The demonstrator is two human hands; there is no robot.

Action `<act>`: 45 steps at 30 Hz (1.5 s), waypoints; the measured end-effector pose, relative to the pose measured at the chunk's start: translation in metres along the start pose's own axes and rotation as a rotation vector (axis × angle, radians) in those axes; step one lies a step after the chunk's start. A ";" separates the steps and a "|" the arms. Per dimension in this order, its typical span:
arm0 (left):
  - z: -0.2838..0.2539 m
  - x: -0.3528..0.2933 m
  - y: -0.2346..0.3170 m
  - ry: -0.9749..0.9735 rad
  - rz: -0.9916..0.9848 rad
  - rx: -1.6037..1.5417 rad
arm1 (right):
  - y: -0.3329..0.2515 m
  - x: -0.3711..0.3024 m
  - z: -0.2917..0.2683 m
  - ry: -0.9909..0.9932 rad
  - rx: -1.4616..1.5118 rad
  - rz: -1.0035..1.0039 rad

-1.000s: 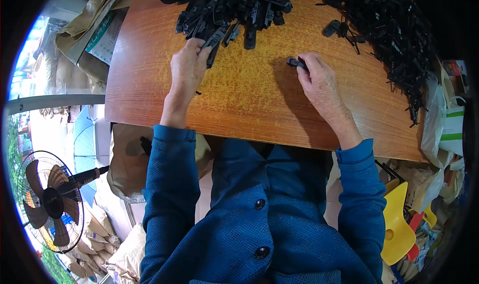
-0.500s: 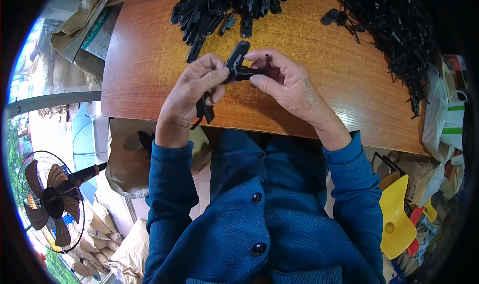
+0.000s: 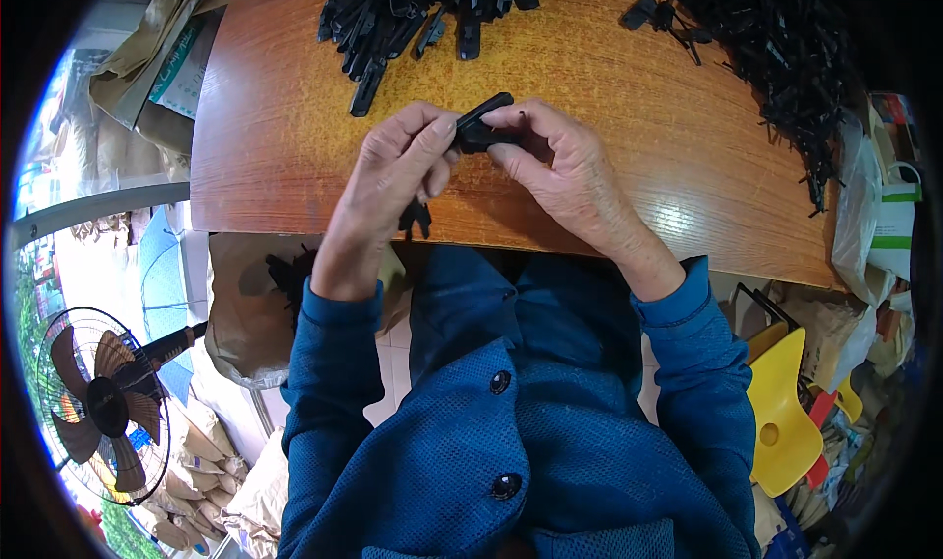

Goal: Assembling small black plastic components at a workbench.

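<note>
- Two hands meet over the near part of the surface point(image 3: 295, 146), both pinching one black clip point(image 3: 483, 125) held above the wood, just short of the near edge.
- Left hand point(image 3: 393, 171): fingers point(image 3: 432, 137) closed on the clip's left end; more black bits point(image 3: 417, 215) seem tucked under the palm, can't tell how many.
- Risk: those bits could slip out and drop off the edge w/ any loosening of the palm.
- Right hand point(image 3: 570, 171): fingers closed on the clip's right end, thumb on top.
- Risk: small smooth part, tip grip only, so it may twist or pop free if squeezed unevenly.
- Clip pile point(image 3: 413, 9) at far edge; tangled pile point(image 3: 776, 48) far right, well apart from hands.
</note>
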State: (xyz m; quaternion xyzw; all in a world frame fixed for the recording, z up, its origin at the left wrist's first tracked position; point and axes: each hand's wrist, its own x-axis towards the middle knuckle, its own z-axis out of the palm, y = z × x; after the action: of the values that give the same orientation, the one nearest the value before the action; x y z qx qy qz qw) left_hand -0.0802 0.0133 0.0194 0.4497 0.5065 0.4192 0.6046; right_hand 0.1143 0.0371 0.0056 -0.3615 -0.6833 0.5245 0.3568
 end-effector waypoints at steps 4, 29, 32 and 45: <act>0.027 -0.001 -0.011 0.171 0.098 0.019 | 0.009 -0.003 0.005 0.106 0.365 0.164; 0.027 0.052 0.003 0.446 -0.073 0.052 | 0.035 0.059 -0.055 -0.303 0.017 0.224; -0.063 0.046 -0.018 0.512 0.131 0.311 | 0.044 0.084 -0.105 0.091 -0.616 -0.106; -0.097 0.051 -0.001 0.564 0.341 1.364 | 0.084 0.078 -0.216 0.160 -1.345 -0.116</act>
State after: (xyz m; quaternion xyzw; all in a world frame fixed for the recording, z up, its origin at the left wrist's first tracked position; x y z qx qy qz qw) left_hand -0.1688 0.0733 -0.0017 0.6718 0.7126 0.1996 -0.0335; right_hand 0.2743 0.2197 -0.0260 -0.5052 -0.8506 -0.0630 0.1315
